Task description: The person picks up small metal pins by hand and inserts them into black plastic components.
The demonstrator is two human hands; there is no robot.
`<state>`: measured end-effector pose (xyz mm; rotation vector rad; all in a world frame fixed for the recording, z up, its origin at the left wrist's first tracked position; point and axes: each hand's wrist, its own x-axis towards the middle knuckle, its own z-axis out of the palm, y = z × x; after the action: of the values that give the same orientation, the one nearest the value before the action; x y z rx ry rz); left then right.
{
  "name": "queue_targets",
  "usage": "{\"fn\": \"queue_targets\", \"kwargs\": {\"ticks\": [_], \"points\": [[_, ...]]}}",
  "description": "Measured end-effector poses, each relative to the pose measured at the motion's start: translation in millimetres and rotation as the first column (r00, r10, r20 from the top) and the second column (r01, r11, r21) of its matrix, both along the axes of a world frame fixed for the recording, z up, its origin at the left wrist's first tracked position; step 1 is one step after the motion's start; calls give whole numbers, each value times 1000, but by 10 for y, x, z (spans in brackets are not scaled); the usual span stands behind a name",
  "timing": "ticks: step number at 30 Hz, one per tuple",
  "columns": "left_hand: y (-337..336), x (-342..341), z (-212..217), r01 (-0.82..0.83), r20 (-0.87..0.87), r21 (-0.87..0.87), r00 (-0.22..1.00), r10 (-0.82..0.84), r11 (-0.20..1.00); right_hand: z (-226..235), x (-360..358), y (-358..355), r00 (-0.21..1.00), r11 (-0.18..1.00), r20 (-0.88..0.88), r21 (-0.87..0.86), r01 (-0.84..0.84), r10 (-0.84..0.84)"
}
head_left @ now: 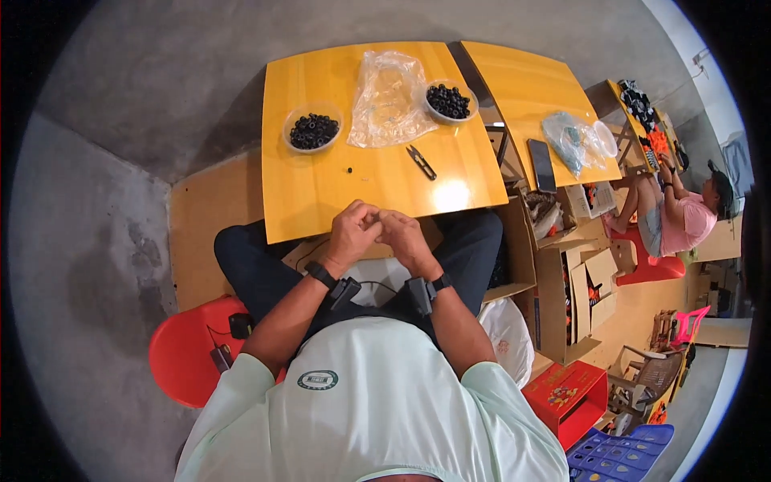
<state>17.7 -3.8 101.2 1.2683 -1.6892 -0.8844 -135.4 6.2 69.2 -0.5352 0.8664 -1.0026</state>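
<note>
My left hand (352, 233) and my right hand (406, 239) meet at the near edge of the yellow table (313, 189). Fingers of both are closed in a pinch, fingertips touching; whatever lies between them is too small or hidden to make out. Beyond them, one small black piece (349, 170) rests on the tabletop. Small thread snips (422, 163) with a black handle lie to the right. Two clear round tubs hold small black ring-like pieces, the left tub (312, 131) and the right tub (450, 102). Between the tubs spreads a crumpled clear plastic bag (391, 96).
A second yellow table (514, 76) at the right bears a phone (541, 165) and a plastic bag (572, 140). Cardboard boxes (590, 293) and a red box (566, 398) stand on the right. A red stool (189, 353) is at my left. Another person (683, 213) sits working far right.
</note>
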Motion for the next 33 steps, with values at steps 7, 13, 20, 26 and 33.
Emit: {"fn": "queue_targets", "kwargs": {"ticks": [7,13,20,26,33], "points": [[-3,6,24,44,25,-112,999,-41,993,67,-15,44,991,999,133,26,-23,20],[-234,246,1,-13,255,-98,966,38,995,-3,-122,77,992,995,78,36,96,-99],[-453,279,-205,20,436,-239,895,89,971,28,-186,106,995,994,45,-66,91,-88],[-465,266,-214,20,453,-253,886,100,967,62,-179,132,995,987,18,-129,98,-96],[-421,327,-221,-28,299,-226,949,96,974,216,-155,181,990,985,109,-134,110,-95]]}}
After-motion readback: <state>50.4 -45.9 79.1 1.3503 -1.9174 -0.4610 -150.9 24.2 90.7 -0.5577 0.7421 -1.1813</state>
